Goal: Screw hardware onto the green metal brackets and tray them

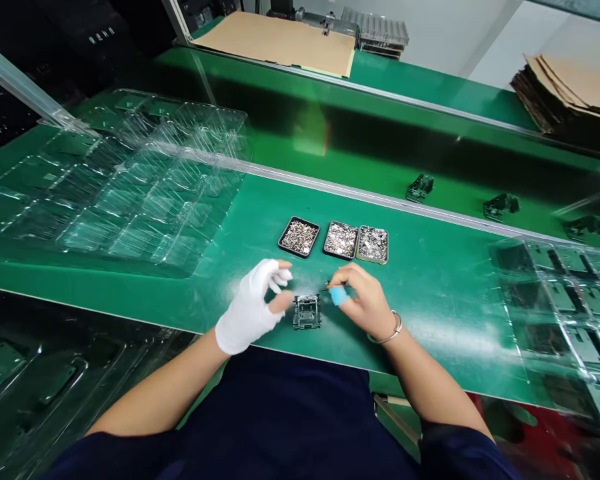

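Two hands to record, both over a green worktop (445, 300). Noted left hand (255, 303) in a white glove with thumb and forefinger tips bare; fingers loosely curled, held apart from the thumb, slightly blurred. Noted right hand (363, 300) bare, with blue wrap (338, 295) on a digit and bracelet (398, 323) at the wrist; fingertips pinched on a thin dark item (324, 290), mostly hidden.

Located dark frame-like part (307, 313) on the worktop between the hands, near the front edge. Found left thumb just beside its upper left corner; cannot tell whether touching.

Beyond the hands, counted three small trays of tiny metal pieces: left tray (293, 252) apart, middle tray (339, 255) and right tray (373, 261) side by side. Farther left, observed clear compartmented tray (125, 187); at right, another clear tray with flat plates (574, 260). Behind metal rail (330, 190), counted three dark assemblies (421, 188) spaced apart. At far right, noted stacked brown sheets (577, 83).
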`<act>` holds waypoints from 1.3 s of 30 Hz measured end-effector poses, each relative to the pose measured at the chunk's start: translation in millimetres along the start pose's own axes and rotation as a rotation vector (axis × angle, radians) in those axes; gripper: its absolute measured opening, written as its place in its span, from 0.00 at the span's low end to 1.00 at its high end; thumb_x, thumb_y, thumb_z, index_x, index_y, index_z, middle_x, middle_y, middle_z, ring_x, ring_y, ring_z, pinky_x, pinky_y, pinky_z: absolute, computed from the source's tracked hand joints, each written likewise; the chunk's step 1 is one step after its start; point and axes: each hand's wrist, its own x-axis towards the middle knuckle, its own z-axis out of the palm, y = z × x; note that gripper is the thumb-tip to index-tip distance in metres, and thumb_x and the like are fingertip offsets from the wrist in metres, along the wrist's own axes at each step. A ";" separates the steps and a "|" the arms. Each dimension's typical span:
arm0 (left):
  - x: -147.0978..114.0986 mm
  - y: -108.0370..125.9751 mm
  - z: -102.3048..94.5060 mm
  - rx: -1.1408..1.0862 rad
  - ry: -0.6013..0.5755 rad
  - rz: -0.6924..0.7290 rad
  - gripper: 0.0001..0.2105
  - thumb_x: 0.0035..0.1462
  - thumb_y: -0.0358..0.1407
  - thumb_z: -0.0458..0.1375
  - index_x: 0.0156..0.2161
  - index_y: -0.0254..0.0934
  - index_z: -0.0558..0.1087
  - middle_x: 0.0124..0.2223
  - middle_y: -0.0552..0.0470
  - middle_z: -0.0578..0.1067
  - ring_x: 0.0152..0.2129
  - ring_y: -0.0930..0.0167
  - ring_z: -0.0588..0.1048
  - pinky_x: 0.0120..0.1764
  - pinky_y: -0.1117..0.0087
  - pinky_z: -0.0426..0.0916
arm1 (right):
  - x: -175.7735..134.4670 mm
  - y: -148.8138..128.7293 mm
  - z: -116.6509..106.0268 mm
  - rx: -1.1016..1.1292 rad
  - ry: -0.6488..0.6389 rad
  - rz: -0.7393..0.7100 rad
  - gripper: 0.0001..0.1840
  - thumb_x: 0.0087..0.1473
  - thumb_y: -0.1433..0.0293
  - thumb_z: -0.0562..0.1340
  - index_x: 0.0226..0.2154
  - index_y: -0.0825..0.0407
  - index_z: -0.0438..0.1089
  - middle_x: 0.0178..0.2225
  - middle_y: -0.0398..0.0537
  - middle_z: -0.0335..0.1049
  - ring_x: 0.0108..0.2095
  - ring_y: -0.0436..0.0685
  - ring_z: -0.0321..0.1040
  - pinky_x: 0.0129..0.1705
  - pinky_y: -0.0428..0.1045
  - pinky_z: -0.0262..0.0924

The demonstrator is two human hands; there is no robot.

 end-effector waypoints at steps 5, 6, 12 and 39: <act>-27.2 -26.1 24.5 0.236 -0.190 0.036 0.33 0.45 0.43 0.63 0.55 0.34 0.59 0.55 0.36 0.65 0.54 0.53 0.64 0.54 0.50 0.61 | -4.4 7.7 6.1 0.079 -0.089 0.038 0.06 0.55 0.75 0.54 0.30 0.50 0.63 0.29 0.45 0.66 0.30 0.51 0.63 0.32 0.47 0.60; -28.5 -27.6 29.5 0.230 -0.181 0.027 0.30 0.47 0.42 0.61 0.55 0.34 0.60 0.54 0.37 0.66 0.54 0.54 0.65 0.53 0.50 0.62 | -5.6 7.2 10.2 0.069 -0.115 0.011 0.05 0.55 0.75 0.54 0.30 0.50 0.63 0.29 0.45 0.66 0.30 0.52 0.63 0.33 0.47 0.60; -17.6 -14.8 35.8 0.108 -0.086 0.105 0.22 0.55 0.38 0.52 0.54 0.35 0.60 0.49 0.41 0.67 0.48 0.61 0.68 0.51 0.57 0.65 | -13.5 2.9 25.6 -0.060 -0.161 -0.029 0.07 0.53 0.77 0.53 0.33 0.50 0.63 0.30 0.47 0.66 0.31 0.55 0.60 0.34 0.49 0.58; -12.9 -4.3 33.7 0.191 -0.047 0.059 0.19 0.50 0.37 0.54 0.48 0.37 0.60 0.45 0.44 0.68 0.44 0.61 0.70 0.46 0.59 0.68 | -13.4 0.2 24.7 -0.081 -0.084 0.046 0.07 0.53 0.76 0.53 0.31 0.50 0.63 0.29 0.45 0.63 0.30 0.53 0.61 0.32 0.47 0.58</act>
